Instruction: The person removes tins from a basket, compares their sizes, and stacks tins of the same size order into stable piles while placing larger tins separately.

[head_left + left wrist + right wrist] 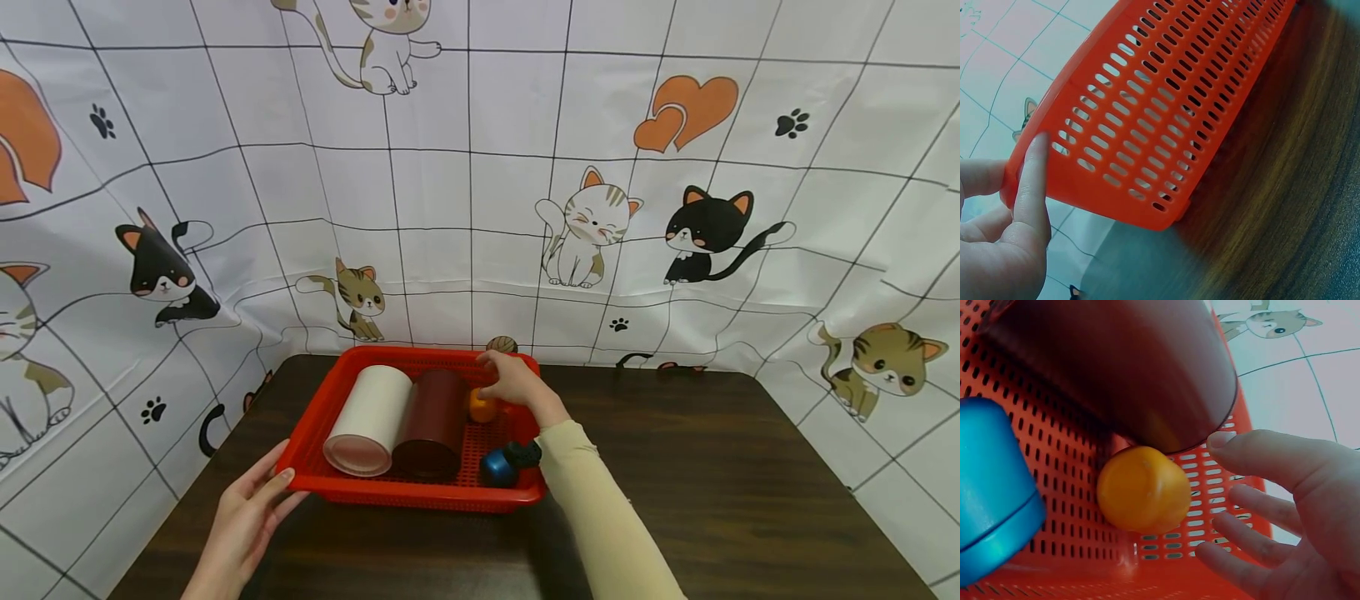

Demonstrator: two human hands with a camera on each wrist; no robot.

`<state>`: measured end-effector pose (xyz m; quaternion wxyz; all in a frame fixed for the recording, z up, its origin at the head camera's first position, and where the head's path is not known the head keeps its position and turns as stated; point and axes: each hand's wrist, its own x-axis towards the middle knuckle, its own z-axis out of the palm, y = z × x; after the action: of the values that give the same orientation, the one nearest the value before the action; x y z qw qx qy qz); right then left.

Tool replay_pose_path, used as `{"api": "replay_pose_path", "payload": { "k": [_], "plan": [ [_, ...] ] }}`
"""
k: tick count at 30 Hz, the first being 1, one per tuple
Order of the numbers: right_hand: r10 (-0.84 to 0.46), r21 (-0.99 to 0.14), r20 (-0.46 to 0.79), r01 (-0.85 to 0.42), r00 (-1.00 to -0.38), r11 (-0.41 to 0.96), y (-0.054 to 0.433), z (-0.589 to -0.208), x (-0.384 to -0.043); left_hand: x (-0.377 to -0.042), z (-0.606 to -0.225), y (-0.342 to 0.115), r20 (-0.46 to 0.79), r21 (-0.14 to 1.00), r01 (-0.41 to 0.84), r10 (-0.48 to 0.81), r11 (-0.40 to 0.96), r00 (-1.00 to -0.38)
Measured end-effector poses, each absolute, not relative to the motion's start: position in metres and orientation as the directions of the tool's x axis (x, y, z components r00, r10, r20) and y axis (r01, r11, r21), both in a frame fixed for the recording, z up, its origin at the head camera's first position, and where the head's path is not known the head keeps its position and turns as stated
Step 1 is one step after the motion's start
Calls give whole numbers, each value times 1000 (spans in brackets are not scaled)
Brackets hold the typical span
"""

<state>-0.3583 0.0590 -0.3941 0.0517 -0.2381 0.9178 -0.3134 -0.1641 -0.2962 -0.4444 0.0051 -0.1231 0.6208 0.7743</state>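
Observation:
A red plastic basket (420, 497) with slotted walls stands on the dark table. My left hand (243, 517) pinches its near left corner; in the left wrist view one finger (1034, 181) lies along the outer wall. Inside the basket, a white cylinder (369, 421) and a dark brown cylinder (431, 421) lie side by side. To their right are a small rounded orange-yellow object (1141, 490) and a shiny blue object (997, 500), whose kinds I cannot tell. Over the basket's far right part is my right hand (517, 383), fingers spread beside the orange-yellow object and apart from it.
Dark wood-grain table top (690, 467) extends right of the basket and in front of it. Behind and on both sides hangs a white sheet (510, 100) with grid lines and cartoon cats. A small black item (522, 454) shows at the right sleeve's cuff.

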Motion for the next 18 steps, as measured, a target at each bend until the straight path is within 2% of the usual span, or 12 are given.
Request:
{"api": "replay_pose_path", "payload": {
  "k": [18],
  "plan": [
    [-492,-528,-109,-369,-864,765,55,-399,-365,-163,-446,-297,-186,961,-149,-144,-235,-972]
  ]
}}
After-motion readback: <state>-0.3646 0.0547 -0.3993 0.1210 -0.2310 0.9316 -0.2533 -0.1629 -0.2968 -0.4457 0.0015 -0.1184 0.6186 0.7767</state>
